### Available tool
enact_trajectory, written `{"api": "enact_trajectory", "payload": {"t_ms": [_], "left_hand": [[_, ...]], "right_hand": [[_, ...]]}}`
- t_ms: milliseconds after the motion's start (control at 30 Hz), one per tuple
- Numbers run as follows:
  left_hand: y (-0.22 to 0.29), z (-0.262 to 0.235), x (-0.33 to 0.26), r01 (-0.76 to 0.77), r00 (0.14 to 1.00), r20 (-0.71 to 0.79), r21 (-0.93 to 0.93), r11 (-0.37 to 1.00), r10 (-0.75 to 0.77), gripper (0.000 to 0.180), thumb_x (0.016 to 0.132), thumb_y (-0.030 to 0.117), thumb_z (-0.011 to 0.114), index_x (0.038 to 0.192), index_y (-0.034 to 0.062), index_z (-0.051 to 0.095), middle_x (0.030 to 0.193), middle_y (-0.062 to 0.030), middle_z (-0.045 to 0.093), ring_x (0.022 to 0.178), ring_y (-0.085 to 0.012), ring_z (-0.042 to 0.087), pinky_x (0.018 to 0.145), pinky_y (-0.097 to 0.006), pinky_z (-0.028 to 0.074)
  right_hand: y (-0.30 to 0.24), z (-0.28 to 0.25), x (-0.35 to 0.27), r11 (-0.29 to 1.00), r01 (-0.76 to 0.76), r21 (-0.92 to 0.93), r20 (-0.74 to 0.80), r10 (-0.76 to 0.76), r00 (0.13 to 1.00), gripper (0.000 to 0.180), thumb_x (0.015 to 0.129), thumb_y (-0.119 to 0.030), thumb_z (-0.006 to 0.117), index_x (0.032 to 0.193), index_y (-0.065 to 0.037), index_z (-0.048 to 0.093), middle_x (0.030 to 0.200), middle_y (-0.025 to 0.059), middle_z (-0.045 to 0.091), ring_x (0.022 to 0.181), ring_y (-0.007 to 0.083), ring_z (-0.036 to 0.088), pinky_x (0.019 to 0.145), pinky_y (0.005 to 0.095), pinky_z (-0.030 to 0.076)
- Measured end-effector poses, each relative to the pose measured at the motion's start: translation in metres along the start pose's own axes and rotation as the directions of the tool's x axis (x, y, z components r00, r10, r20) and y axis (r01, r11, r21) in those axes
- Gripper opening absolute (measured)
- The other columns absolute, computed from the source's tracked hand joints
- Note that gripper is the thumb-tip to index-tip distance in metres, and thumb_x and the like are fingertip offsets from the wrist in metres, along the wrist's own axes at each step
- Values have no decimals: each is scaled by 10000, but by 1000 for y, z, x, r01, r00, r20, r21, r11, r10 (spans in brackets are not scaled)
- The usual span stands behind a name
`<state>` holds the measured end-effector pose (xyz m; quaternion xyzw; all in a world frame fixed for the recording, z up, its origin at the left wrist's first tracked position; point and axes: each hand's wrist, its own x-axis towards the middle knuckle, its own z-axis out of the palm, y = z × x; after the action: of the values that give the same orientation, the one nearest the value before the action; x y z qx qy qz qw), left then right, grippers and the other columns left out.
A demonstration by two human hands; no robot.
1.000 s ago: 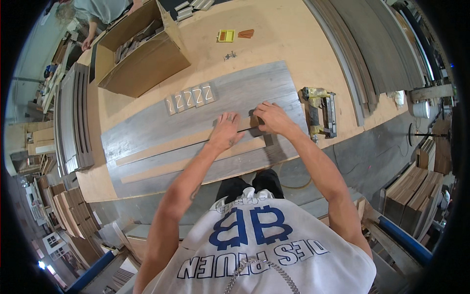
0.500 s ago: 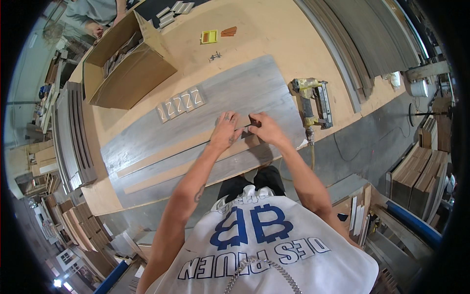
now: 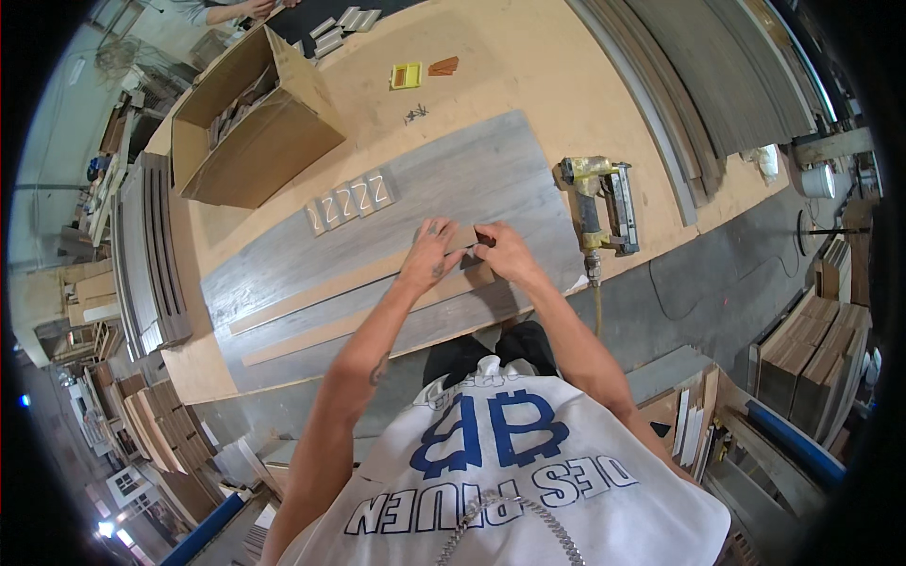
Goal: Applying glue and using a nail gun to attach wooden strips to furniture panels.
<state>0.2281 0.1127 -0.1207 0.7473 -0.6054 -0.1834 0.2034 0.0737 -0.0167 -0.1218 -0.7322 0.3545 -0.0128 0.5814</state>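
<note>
A long grey wood-grain panel (image 3: 505, 170) lies across the workbench. Two narrow tan strips run along it, an upper strip (image 3: 321, 291) and a lower strip (image 3: 311, 341). My left hand (image 3: 434, 253) rests over the upper strip near its right end, fingers stretched out and somewhat apart. Beside it, my right hand (image 3: 505, 253) pinches a small dark block (image 3: 484, 240) at that same end; my fingers partly cover it. Several small grey blocks (image 3: 349, 204) with pale squiggles on top stand in a row on the panel, beyond my left hand.
A nail gun (image 3: 595, 203) with a hose lies right of the panel. An open cardboard box (image 3: 274, 151) stands at the far left, near a yellow case (image 3: 406, 75) and orange-brown pieces (image 3: 444, 66). Stacked boards (image 3: 698, 85) line the right side. Another person's hand (image 3: 253, 9) shows at the top.
My hands stay at the strip's right end with only slight finger shifts. The view has moved a little. The other person's hand at the top has moved up and to the right.
</note>
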Motion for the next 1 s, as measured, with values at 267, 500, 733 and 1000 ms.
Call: {"api": "enact_trajectory", "payload": {"t_ms": [267, 500, 733, 1000], "left_hand": [[-10, 8, 0, -49, 998, -37, -49, 998, 47, 499, 851, 190, 732, 1257, -37, 550, 1236, -195, 541, 1152, -422, 467, 1011, -484, 415], [-5, 6, 1, -57, 997, -60, -58, 997, 53, 499, 874, 199, 712, 1275, -38, 534, 1241, -203, 543, 1173, -417, 473, 1016, -485, 409], [-8, 4, -1, -63, 997, -57, -48, 997, 60, 512, 879, 209, 704, 1289, -50, 540, 1284, -209, 542, 1209, -416, 469, 1043, -485, 402], [-4, -2, -4, -5, 1000, -23, -57, 998, 4, 504, 888, 227, 681, 1276, -61, 538, 1263, -205, 534, 1227, -397, 455, 1050, -463, 402]], "right_hand": [[-1, -2, -9, 994, 106, 10, -42, -106, 994, 296, 833, -101, 611, 1072, 67, 655, 869, 190, 647, 819, 321, 618, 792, 417, 493], [-18, 2, -26, 995, -1, 95, -103, 11, 995, 267, 843, -57, 574, 1068, 55, 666, 774, 134, 643, 753, 215, 592, 754, 372, 488], [-9, 11, -20, 998, -35, -50, -155, 27, 988, 292, 844, -68, 595, 1095, 51, 684, 959, 181, 689, 928, 289, 658, 831, 388, 503], [-1, -57, -22, 753, -329, -570, -683, -211, 700, 627, 825, -201, 748, 1349, 37, 499, 1190, 290, 585, 1153, 406, 572, 986, 471, 474]]}}
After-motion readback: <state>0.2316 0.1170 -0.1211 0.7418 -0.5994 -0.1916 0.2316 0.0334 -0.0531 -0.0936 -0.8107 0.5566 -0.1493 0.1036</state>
